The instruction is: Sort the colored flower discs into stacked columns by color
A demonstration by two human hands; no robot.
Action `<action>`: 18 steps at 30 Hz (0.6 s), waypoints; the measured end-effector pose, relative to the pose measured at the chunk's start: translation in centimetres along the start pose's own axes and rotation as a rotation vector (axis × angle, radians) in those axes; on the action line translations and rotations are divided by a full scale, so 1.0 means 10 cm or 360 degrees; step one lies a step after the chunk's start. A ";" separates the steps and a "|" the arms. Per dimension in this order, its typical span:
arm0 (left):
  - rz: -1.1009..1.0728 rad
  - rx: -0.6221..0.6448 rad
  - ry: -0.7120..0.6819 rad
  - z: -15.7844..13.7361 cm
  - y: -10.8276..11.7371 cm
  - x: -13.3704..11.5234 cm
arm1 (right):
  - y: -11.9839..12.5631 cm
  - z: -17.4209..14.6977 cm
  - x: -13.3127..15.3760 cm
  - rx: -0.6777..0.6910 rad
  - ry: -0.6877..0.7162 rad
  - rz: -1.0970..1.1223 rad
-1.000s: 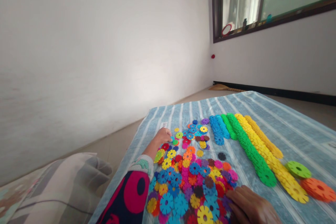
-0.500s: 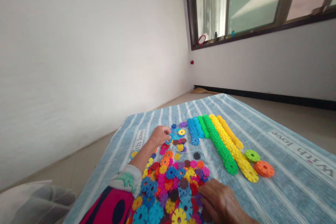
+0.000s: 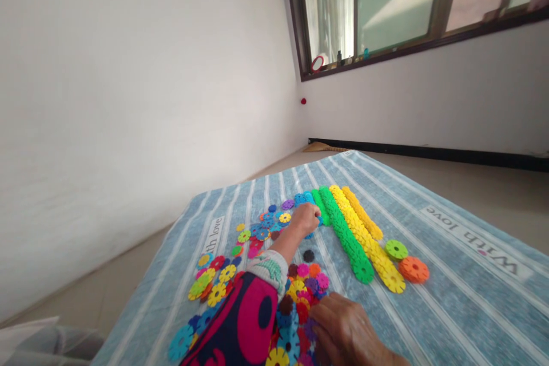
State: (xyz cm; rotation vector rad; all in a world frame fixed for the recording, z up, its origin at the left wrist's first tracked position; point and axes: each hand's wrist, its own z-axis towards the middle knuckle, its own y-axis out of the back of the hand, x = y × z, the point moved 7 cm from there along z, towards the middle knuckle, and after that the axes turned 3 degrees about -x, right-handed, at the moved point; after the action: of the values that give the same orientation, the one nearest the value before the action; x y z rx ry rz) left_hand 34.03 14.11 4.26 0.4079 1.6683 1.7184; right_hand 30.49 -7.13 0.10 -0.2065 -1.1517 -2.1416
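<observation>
My left hand, in a pink and dark sleeve, reaches over the blue rows of notched plastic discs. Its fingers are closed, with a bit of a blue notched disc showing at the fingertips. My right hand rests against the right edge of a mixed pile of coloured discs. Its fingers are curled down into the pile, and their tips are hidden. Beside the left hand lie green rows and yellow rows of overlapping discs.
Lime green discs and orange discs lie right of the rows. Loose mixed discs spread out on the left. Everything lies on a blue striped cloth. A white wall and a window stand beyond.
My left hand has moved right, from the small blue discs at the far end of the pile to the blue rows. My right hand stays at the pile. The view has shifted slightly.
</observation>
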 end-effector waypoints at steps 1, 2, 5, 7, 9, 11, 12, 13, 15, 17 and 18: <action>0.0013 0.0010 -0.0011 0.01 -0.02 0.00 | -0.01 0.00 0.00 0.0008 0.0002 0.0010; 0.0025 0.0018 -0.0021 0.02 -0.04 0.00 | -0.01 0.00 -0.01 0.0009 -0.0006 0.0020; 0.0056 0.0033 -0.0041 0.03 -0.06 0.01 | -0.01 0.01 -0.01 0.0009 -0.0028 0.0038; 0.0071 0.0036 -0.0039 0.03 -0.06 0.01 | 0.00 0.01 -0.01 0.0009 -0.0031 0.0035; 0.0080 0.0036 -0.0027 0.02 -0.06 0.01 | 0.01 0.01 0.00 0.0005 -0.0038 0.0035; 0.0083 0.0032 -0.0008 0.02 -0.04 0.01 | 0.04 0.03 0.02 -0.0009 -0.0035 0.0054; 0.0082 0.0027 0.0003 0.01 -0.03 0.01 | 0.06 0.04 0.03 -0.0020 -0.0028 0.0068; 0.0078 0.0021 0.0016 0.01 -0.01 0.01 | 0.07 0.05 0.04 -0.0031 -0.0013 0.0081; 0.0059 0.0005 0.0048 0.01 0.03 0.03 | 0.09 0.05 0.05 -0.0044 0.0012 0.0090; 0.0018 -0.0002 0.0093 0.00 0.08 0.07 | 0.09 0.05 0.05 -0.0038 0.0014 0.0064; -0.0012 0.0001 0.0119 0.00 0.10 0.10 | 0.08 0.04 0.04 -0.0023 0.0008 0.0046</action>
State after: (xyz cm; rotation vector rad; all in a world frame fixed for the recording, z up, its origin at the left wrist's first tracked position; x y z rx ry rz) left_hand 33.03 14.81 4.98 0.3408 1.7208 1.7471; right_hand 30.61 -7.26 1.03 -0.2227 -1.1241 -2.1248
